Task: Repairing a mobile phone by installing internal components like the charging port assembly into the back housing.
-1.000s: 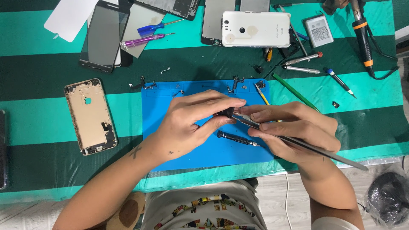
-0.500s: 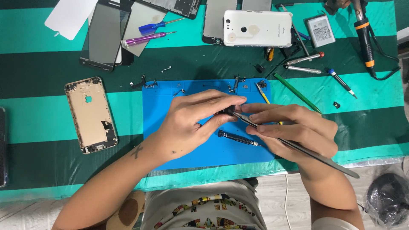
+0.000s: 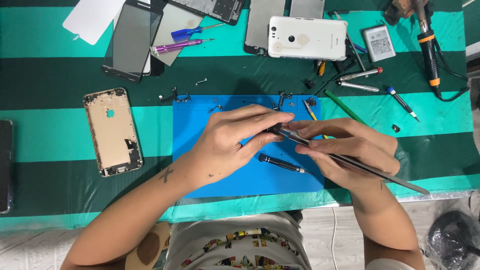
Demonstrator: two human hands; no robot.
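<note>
Steadiness matters most, I judge: my left hand (image 3: 227, 142) should keep its thumb and fingertips closed on the small dark part (image 3: 274, 130) without rolling it, forearm resting on the blue mat (image 3: 210, 172). That part sits between my hands, above the mat's middle. My right hand (image 3: 350, 152) is closed round the long metal tweezers (image 3: 350, 161), tips touching the part; light pressure seems wise.

Bright, even light is falling from overhead, leaving only soft, short shadows under the hands, the left hand (image 3: 227, 145) and the right hand (image 3: 350, 150). Above them, the glossy white plastic phone back (image 3: 307, 37) is showing mild glare. Everything is staying sharp, with no motion blur; edges are bending only slightly.
</note>
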